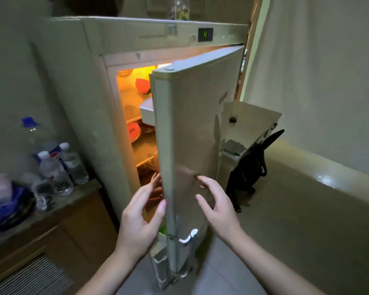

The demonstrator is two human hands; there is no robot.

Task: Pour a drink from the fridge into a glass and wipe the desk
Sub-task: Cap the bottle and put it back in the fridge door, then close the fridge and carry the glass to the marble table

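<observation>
The pale fridge (77,86) stands ahead with its door (192,133) swung partly open and its lit shelves showing watermelon pieces (134,131). My left hand (141,216) is at the door's inner edge, fingers spread, thumb touching the edge. My right hand (216,206) hovers at the door's outer face, fingers apart, holding nothing. No drink container inside the fridge is visible past the door. A small clear glass (42,195) stands on the counter at left.
Left of the fridge a low wooden counter (73,201) carries several water bottles (58,167), a large blue-capped jug (30,133) and a blue bag (6,205). A black bag (249,167) leans by a white box to the right. A beige ledge (320,188) runs along the right wall.
</observation>
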